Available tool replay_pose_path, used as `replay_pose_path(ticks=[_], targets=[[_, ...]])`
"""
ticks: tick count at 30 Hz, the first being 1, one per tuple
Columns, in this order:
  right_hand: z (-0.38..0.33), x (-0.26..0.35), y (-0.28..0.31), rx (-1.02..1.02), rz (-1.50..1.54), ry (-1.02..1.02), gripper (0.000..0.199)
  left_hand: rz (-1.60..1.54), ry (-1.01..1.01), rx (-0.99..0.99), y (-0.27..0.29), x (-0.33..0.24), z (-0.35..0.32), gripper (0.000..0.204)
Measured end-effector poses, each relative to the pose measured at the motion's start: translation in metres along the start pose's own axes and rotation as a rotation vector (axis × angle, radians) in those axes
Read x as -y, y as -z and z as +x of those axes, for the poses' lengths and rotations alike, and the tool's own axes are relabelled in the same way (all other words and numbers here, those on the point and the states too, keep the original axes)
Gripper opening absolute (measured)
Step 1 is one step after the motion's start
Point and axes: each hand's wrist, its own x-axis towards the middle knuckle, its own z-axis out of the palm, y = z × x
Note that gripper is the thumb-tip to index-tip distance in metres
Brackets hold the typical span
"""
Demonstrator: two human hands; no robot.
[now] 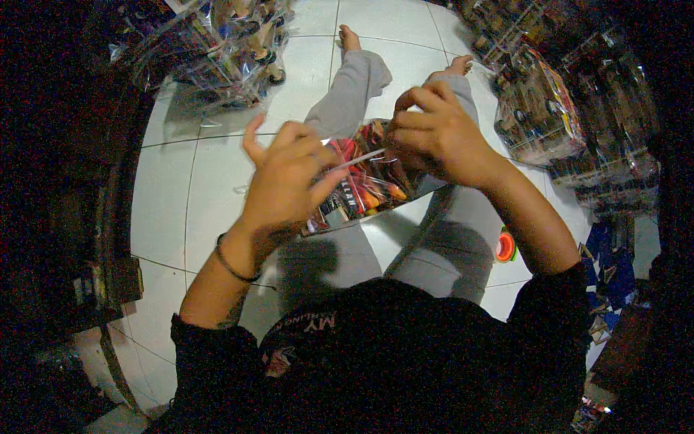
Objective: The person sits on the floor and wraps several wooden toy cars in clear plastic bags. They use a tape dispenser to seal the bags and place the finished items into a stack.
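A flat pack with a colourful red, orange and dark print in clear glossy plastic [370, 195] rests across my lap, over the grey trousers. My left hand [285, 173] is over its left end, with thumb and fingers pinched on a thin pale strip [365, 157]. The strip stretches slantwise above the pack toward my right hand [437, 137]. That hand is closed, its fingers curled down at the pack's upper right, and its fingertips are hidden. The index finger of my left hand sticks up. Motion slightly blurs both hands.
Piles of plastic-wrapped packs stand at the far left [231, 58] and the right [538, 116]. A round orange and green item, like a tape roll [505, 246], lies beside my right thigh. Blue and pale scraps [607, 267] lie further right. White tiles [170, 188] cover the floor.
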Motion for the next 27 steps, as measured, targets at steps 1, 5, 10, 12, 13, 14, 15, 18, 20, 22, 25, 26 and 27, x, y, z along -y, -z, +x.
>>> replay_pose_path(ticks=[1, 5, 10, 12, 13, 14, 15, 18, 20, 22, 25, 26, 27], targets=[[0.002, 0.001, -0.004, 0.01, 0.013, 0.015, 0.021, 0.004, -0.002, 0.027, 0.007, 0.003, -0.005, 0.01], [0.008, 0.002, -0.005, 0.008, 0.076, 0.03, 0.021, 0.007, 0.075, 0.079, 0.023, 0.01, -0.014, 0.013], [0.013, 0.002, -0.001, 0.041, 0.05, 0.04, 0.022, -0.074, 0.018, -0.011, -0.001, -0.003, 0.007, 0.015], [0.012, 0.001, -0.002, 0.034, 0.102, 0.029, 0.022, -0.099, 0.013, 0.019, -0.009, -0.008, 0.012, 0.014], [0.01, 0.002, -0.003, 0.033, 0.131, 0.029, 0.023, -0.114, 0.023, 0.008, -0.011, -0.01, 0.013, 0.014], [0.008, 0.001, -0.004, 0.031, 0.09, 0.021, 0.025, -0.125, 0.014, -0.009, -0.013, -0.01, 0.014, 0.014], [0.006, 0.002, -0.005, 0.029, 0.051, 0.011, 0.026, -0.216, 0.078, 0.033, -0.013, -0.008, 0.015, 0.013], [-0.001, 0.006, -0.007, -0.064, -0.072, 0.048, 0.031, -0.482, 0.225, 0.139, -0.014, 0.002, 0.02, 0.016], [-0.004, 0.009, -0.007, -0.082, -0.201, 0.135, 0.032, -0.644, 0.314, 0.24, -0.015, 0.007, 0.024, 0.018], [-0.004, 0.011, -0.009, -0.05, -0.182, 0.155, 0.033, -0.743, 0.444, 0.395, -0.014, 0.008, 0.026, 0.021], [-0.002, 0.012, -0.013, 0.035, -0.126, 0.178, 0.033, -0.402, 0.301, 0.306, -0.013, 0.001, 0.021, 0.023], [0.0, 0.012, -0.015, 0.073, -0.101, 0.181, 0.033, -0.227, 0.167, 0.188, -0.011, -0.004, 0.015, 0.024], [0.001, 0.012, -0.017, 0.1, -0.097, 0.175, 0.033, -0.153, 0.103, 0.149, -0.012, -0.008, 0.011, 0.023]])
